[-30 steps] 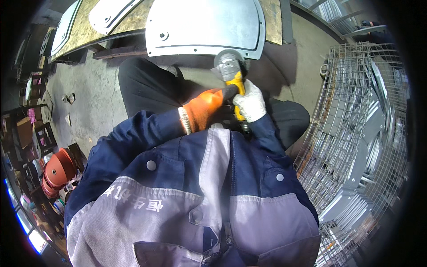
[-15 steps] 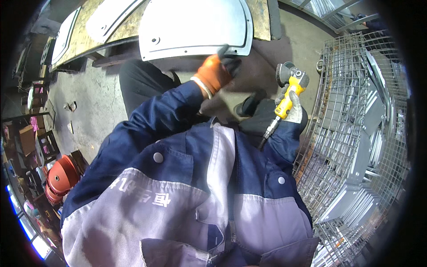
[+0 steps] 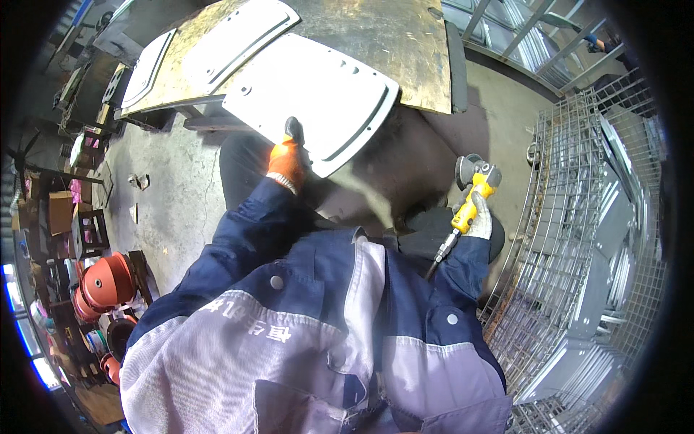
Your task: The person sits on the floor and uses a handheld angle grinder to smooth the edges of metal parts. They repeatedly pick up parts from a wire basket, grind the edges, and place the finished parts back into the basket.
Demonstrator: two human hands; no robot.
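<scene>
My left hand (image 3: 287, 160), in an orange glove with dark fingertips, grips the near edge of a white panel (image 3: 311, 90). The thumb lies on the panel's upper face; the other fingers are hidden beneath. The panel has small holes and a raised rim, and its far side reaches over the workbench (image 3: 376, 29). Off to the right, my right hand (image 3: 480, 218) in a pale glove is closed round a yellow air-powered angle sander (image 3: 470, 210). The tool's round disc head points away from me, apart from the panel, and a hose fitting trails from its rear.
Two more white panels (image 3: 242, 36) (image 3: 148, 69) lie on the bench to the left. A wire mesh cage (image 3: 549, 210) holding stacked metal parts stands close on my right. Orange-red bowls (image 3: 108, 281) sit at lower left. Another person's gloved hand (image 3: 596, 45) shows at far right.
My left hand has taken hold of the panel's near edge, and the panel has turned and tilted. More of the bench shows. The sander remains in my right hand, slightly lower in view.
</scene>
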